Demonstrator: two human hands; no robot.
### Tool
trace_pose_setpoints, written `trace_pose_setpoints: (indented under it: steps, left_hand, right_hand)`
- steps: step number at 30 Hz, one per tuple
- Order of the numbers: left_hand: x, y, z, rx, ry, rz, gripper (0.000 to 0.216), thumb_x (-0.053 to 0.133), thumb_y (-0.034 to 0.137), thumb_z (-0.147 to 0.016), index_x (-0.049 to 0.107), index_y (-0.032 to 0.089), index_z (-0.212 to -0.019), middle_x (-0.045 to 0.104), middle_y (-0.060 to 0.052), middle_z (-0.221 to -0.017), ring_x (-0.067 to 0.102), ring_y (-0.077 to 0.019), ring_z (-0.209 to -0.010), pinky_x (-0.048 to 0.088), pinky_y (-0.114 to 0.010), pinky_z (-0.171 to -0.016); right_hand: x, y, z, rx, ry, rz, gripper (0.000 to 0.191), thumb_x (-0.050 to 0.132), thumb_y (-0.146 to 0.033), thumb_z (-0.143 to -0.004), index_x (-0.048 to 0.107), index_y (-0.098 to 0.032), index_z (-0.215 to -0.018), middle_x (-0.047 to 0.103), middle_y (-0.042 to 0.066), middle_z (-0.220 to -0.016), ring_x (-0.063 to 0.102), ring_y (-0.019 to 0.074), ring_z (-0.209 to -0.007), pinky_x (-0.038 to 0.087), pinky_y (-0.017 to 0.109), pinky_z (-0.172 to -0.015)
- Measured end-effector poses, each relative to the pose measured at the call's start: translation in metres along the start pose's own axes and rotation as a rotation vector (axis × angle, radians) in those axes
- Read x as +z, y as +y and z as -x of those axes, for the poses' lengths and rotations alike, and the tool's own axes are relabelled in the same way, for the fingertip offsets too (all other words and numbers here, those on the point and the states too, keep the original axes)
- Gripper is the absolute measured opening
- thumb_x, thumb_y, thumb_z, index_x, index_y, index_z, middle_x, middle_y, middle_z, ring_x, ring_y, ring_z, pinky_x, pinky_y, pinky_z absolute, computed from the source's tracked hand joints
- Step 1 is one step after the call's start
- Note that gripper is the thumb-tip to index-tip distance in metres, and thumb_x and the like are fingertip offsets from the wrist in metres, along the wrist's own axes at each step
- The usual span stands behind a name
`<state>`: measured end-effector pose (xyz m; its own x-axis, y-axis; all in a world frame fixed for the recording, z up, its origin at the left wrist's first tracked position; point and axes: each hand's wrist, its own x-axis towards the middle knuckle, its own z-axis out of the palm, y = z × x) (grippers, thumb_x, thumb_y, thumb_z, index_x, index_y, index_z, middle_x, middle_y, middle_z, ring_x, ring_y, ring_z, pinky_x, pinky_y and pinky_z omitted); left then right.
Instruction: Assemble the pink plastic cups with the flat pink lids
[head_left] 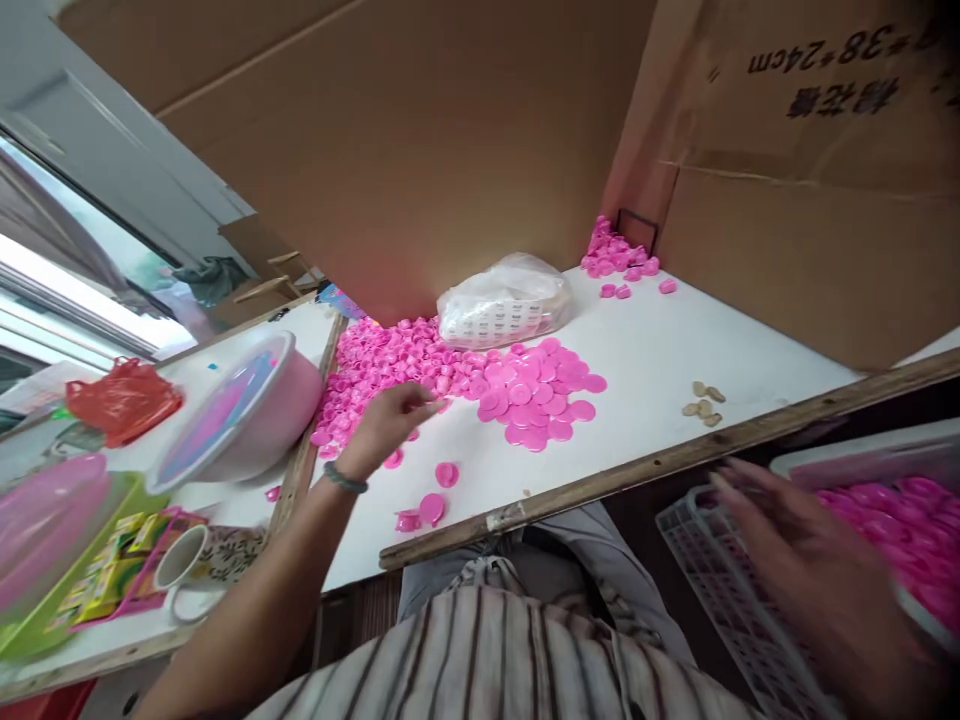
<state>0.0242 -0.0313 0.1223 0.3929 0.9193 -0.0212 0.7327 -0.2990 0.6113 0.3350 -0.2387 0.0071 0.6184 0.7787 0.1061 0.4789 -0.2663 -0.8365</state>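
Over the edge of a heap of small pink plastic cups point(390, 360) is my left hand point(390, 425), its fingers drawn together. A bit of pink shows at the fingertips, but I cannot make out whether they hold it. Just right of it lies a pile of flat pink discs point(529, 400). Loose pink pieces point(446, 474) rest nearer the table edge. My right hand point(814, 575), somewhat blurred, hovers below the table edge above a grey plastic basket point(720, 590), fingers stretched out and nothing visible in them. Beside it stands a white-rimmed container point(862, 455) full of pink pieces.
Behind the heap sits a clear plastic bag point(506, 305). Large cardboard point(450, 150) walls the back. Small beige pieces point(703, 405) lie at right. A wooden strip point(637, 470) edges the table. Leftward are a tilted basin point(255, 420), patterned mug point(202, 560) and red bag point(124, 400).
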Motion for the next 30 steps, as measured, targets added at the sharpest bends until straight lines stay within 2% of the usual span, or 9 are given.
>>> trace_pose_setpoints:
  steps: [3,5,7,11,14,18,21,25,30]
  left_hand:
    - [-0.031,-0.064,0.027,-0.217,0.110,-0.133,0.033,0.059,0.049,-0.069,0.059,0.016,-0.072,0.056,0.000,-0.061,0.047,-0.0124,-0.055,0.035,-0.023,-0.052]
    - [-0.031,-0.093,0.046,-0.286,0.093,-0.205,0.033,0.059,0.049,-0.069,0.060,0.017,-0.077,0.060,-0.002,-0.069,0.052,-0.0142,-0.060,0.037,-0.024,-0.055]
    - [-0.023,-0.113,0.060,-0.314,0.088,-0.250,0.037,0.060,0.048,-0.069,0.059,0.018,-0.091,0.062,-0.005,-0.087,0.055,-0.0156,-0.065,0.041,-0.027,-0.059]
    - [0.001,-0.136,0.065,-0.178,0.073,-0.271,0.053,0.062,0.043,-0.070,0.049,0.019,-0.115,0.051,-0.011,-0.116,0.058,-0.0157,-0.071,0.045,-0.030,-0.068]
    - [0.013,-0.146,0.059,-0.068,0.078,-0.315,0.045,0.060,0.035,-0.073,0.050,0.020,-0.115,0.051,-0.010,-0.114,0.058,-0.0176,-0.079,0.045,-0.030,-0.072]
    - [0.020,-0.155,0.064,-0.067,0.128,-0.359,0.027,0.055,0.028,-0.078,0.052,0.020,-0.103,0.056,-0.005,-0.091,0.057,-0.0187,-0.079,0.043,-0.029,-0.070]
    - [0.019,-0.161,0.077,-0.097,0.157,-0.285,0.019,0.053,0.030,-0.078,0.051,0.020,-0.094,0.056,-0.003,-0.085,0.056,-0.0163,-0.073,0.041,-0.027,-0.066]
    - [0.016,-0.168,0.094,-0.262,0.174,-0.008,0.023,0.052,0.038,-0.077,0.047,0.020,-0.091,0.055,0.001,-0.077,0.053,-0.0115,-0.057,0.040,-0.023,-0.055]
    - [0.017,-0.162,0.110,-0.423,0.157,0.349,0.036,0.046,0.046,-0.079,0.042,0.022,-0.105,0.054,0.000,-0.085,0.053,-0.0096,-0.050,0.041,-0.023,-0.048]
  right_hand:
    - [0.056,-0.056,-0.002,-0.279,-0.227,-0.113,0.023,0.050,-0.040,-0.083,0.061,-0.025,-0.096,0.064,0.005,-0.098,0.059,0.0216,-0.091,0.046,0.037,-0.083]
    - [0.092,-0.086,-0.001,-0.427,-0.468,-0.089,0.029,0.047,-0.038,-0.085,0.060,-0.023,-0.106,0.062,0.006,-0.103,0.059,0.0197,-0.090,0.047,0.034,-0.082]
    - [0.125,-0.108,0.000,-0.586,-0.628,-0.022,0.036,0.049,-0.035,-0.084,0.055,-0.023,-0.118,0.056,0.007,-0.116,0.052,0.0209,-0.105,0.041,0.035,-0.091]
    - [0.182,-0.138,0.008,-0.786,-0.902,0.176,0.056,0.056,-0.036,-0.080,0.041,-0.026,-0.132,0.033,0.010,-0.140,0.030,0.0275,-0.126,0.029,0.043,-0.100]
    - [0.218,-0.150,0.020,-0.835,-1.064,0.285,0.065,0.060,-0.049,-0.074,0.037,-0.035,-0.133,0.022,0.010,-0.145,0.020,0.0328,-0.129,0.024,0.049,-0.099]
    - [0.249,-0.157,0.037,-0.929,-1.086,0.301,0.049,0.048,-0.058,-0.079,0.048,-0.038,-0.124,0.024,0.007,-0.142,0.019,0.0323,-0.128,0.020,0.049,-0.098]
    - [0.260,-0.158,0.041,-0.965,-1.057,0.321,0.041,0.053,-0.055,-0.078,0.057,-0.034,-0.113,0.029,0.007,-0.139,0.022,0.0317,-0.124,0.021,0.048,-0.096]
    - [0.270,-0.155,0.037,-1.037,-0.926,0.325,0.030,0.058,-0.041,-0.080,0.057,-0.028,-0.107,0.041,0.007,-0.128,0.032,0.0256,-0.114,0.029,0.041,-0.090]
    - [0.279,-0.154,0.026,-1.042,-0.750,0.478,0.023,0.052,-0.037,-0.085,0.057,-0.021,-0.100,0.050,0.009,-0.107,0.041,0.0230,-0.097,0.036,0.033,-0.074]
